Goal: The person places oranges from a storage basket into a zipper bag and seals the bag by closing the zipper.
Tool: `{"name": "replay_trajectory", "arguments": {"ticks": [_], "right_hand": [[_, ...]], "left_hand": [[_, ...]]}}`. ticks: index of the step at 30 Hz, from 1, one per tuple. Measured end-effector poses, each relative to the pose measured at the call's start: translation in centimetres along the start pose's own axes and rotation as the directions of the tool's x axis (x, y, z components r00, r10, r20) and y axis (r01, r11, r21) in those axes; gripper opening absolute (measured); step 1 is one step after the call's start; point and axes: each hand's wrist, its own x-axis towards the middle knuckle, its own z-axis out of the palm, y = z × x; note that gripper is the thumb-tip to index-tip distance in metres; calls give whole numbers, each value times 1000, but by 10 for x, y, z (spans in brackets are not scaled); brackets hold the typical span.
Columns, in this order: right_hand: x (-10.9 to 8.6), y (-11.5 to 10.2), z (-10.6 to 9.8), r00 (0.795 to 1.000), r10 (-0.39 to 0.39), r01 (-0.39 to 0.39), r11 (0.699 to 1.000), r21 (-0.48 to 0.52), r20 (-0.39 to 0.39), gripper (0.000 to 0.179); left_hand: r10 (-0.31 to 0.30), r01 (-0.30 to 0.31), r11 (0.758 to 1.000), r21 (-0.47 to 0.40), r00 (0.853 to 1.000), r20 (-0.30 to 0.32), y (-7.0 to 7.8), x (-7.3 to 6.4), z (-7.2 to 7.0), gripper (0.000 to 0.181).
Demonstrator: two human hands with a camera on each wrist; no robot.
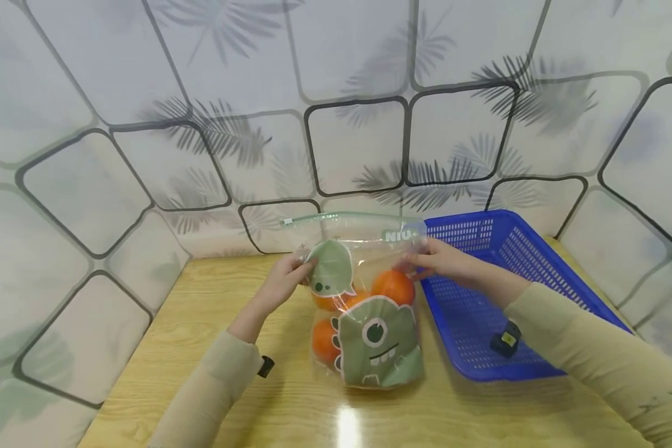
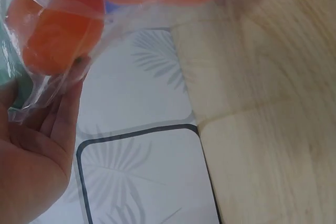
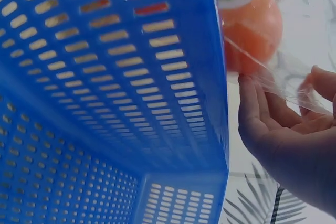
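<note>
A clear zip bag [image 1: 327,367] with a green slider top and a green cartoon monster print stands on the table, filled with several oranges [image 1: 393,287]. My left hand [image 1: 282,281] grips the bag's left side below the zip, thumb in front and fingers behind. On the opposite side my right hand [image 1: 434,260] pinches the plastic near the "NIU" label. In the left wrist view, an orange [image 2: 65,35] shows through the plastic just above the left hand's fingertips. From the right wrist, an orange [image 3: 254,30] sits inside the bag against the right hand's fingers.
A blue perforated plastic basket [image 1: 453,336] stands right of the bag, close beside it, under my right forearm. The wooden table [image 1: 213,298] reaches back to a patterned cloth backdrop [image 1: 358,149] that also rises on both sides.
</note>
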Motion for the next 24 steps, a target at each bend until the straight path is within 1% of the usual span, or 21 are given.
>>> {"name": "replay_trajectory", "arguments": {"ticks": [2,5,7,10,11,12,13,14,15,16,17,18,19,20,21,22,23,24], "right_hand": [[-1,1,3,999,19,-19,1000,-1,30,32],[0,2,8,998,55,-55,998,-8,41,32],[1,2,10,997,76,-76,997,-12,31,31],[2,2,11,995,99,-99,995,-28,-12,31],[2,1,12,994,102,-105,993,-58,-40,31],[2,1,11,992,99,-107,987,-116,-76,32],[1,-1,11,990,85,-106,974,-198,-114,33],[0,-3,11,986,70,-112,950,-292,-150,34],[-2,-5,11,982,51,-122,909,-400,-184,36],[-4,-7,11,976,25,-134,853,-505,-217,37],[-7,-9,11,969,-1,-151,788,-597,-246,38],[-10,-11,11,963,-25,-168,721,-672,-268,38],[-13,-13,13,959,-48,-179,664,-726,-280,38],[-16,-14,14,956,-65,-186,619,-763,-286,37],[-20,-16,16,955,-92,-179,579,-795,-282,36],[-23,-17,19,955,-119,-163,551,-819,-270,34],[-26,-17,23,958,-148,-135,525,-841,-246,32],[-28,-17,26,962,-174,-95,507,-857,-209,29]], "left_hand": [[-39,38,999,14,999,24,-3,-3,0,25],[-101,100,995,13,994,48,-7,-8,2,27],[-135,135,991,12,989,52,-9,-10,2,29],[-163,163,987,7,986,43,-10,-12,2,34],[-172,171,985,15,985,34,-10,-13,2,36],[-179,178,984,21,984,27,-10,-15,3,39],[-187,187,982,28,982,18,-10,-17,3,44],[-195,194,980,40,981,7,-9,-20,4,48],[-202,202,978,58,979,-7,-7,-23,5,55],[-207,209,974,92,978,-28,-5,-26,7,62],[-204,209,969,134,978,-51,-3,-30,9,72],[-193,204,962,184,978,-78,0,-33,11,82],[-176,197,950,241,979,-108,2,-37,14,92],[-144,181,935,305,979,-142,5,-41,16,99],[-91,150,916,373,981,-171,8,-45,19,103],[-29,114,892,437,980,-196,11,-49,22,104],[43,70,866,496,976,-213,14,-51,25,101],[119,18,840,542,969,-217,16,-54,28,95]]}}
